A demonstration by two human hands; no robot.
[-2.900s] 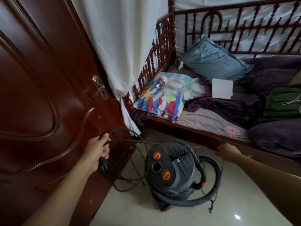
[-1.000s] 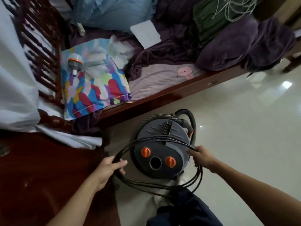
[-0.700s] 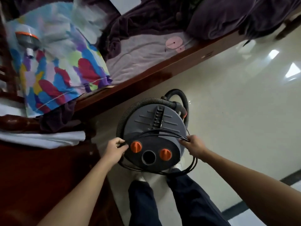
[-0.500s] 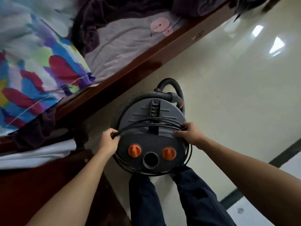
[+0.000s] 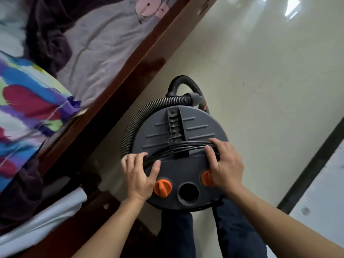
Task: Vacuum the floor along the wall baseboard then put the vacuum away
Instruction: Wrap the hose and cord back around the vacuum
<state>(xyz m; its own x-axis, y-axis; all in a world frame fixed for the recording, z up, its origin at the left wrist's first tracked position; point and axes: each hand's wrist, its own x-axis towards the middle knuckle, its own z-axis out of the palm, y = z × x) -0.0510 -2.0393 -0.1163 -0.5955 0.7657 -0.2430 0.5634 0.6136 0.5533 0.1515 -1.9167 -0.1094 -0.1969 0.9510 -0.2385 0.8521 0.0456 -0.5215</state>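
The left hand [image 5: 138,175] gripped 1 end of the bundled power cord [image 5: 178,148], fingers curled over the strands and thumb pressed in from the near side. The right hand [image 5: 225,167] clamped the other end the same way, so both were closed on the cord. The bundle lay stretched across the lid of the vacuum [image 5: 184,167], which stood on the floor [image 5: 260,81] beside the wooden bed rail [image 5: 119,94], directly in front of the person's legs.

The cord looked like thin, smooth black rubber in several loops. It seemed light and limp, likely to spring apart or slide off the lid unless pinned. The canister, a round drum of matte grey hard plastic with moulded ribs, was probably the heavy, rigid part. It looked best lifted by the ribbed central bar [image 5: 175,127], apparently a handle, rather than by cord or hose. 2 orange knobs [image 5: 162,187] flanked 1 round open port [image 5: 188,193]. A corrugated black hose [image 5: 134,125] wrapped the far rim and looked flexible and springy. The tile was glossy and looked slick. The bedding above was soft, with a brightly patterned pillow [image 5: 28,101].
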